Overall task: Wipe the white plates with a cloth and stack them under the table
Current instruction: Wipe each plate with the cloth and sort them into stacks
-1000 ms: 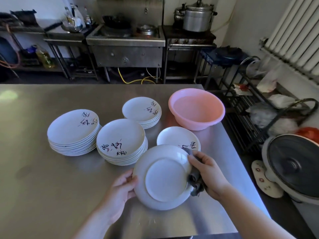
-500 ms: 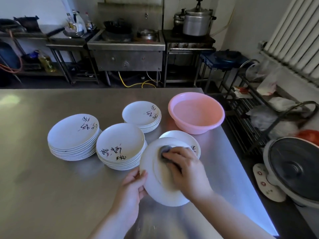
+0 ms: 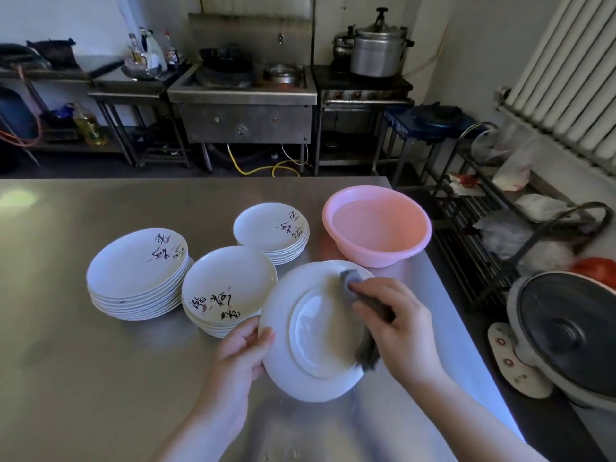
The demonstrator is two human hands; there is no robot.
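Three stacks of white plates stand on the steel surface (image 3: 100, 378): a left stack (image 3: 136, 273), a middle stack (image 3: 228, 290) and a smaller rear stack (image 3: 271, 231). Each top plate carries dark brushed characters and small leaf marks near one edge; the number of plates in each stack cannot be counted exactly. One more plate (image 3: 310, 331) is held above the near edge of the surface, tilted, with its plain underside and round foot ring facing up. Behind it the rim of another plate shows, mostly hidden.

The left hand (image 3: 240, 355) grips the held plate at its left rim, thumb on top and fingers curled beneath. The right hand (image 3: 396, 325) is clamped on one grey cloth (image 3: 363, 301), pressing it against the upper right part of the underside; a tail of cloth hangs past the plate's right rim.

One pink basin (image 3: 376, 225) sits just behind the held plate, to the right of the rear stack. Off the surface to the right stands a grey cooker (image 3: 566, 338) with a dark lid.
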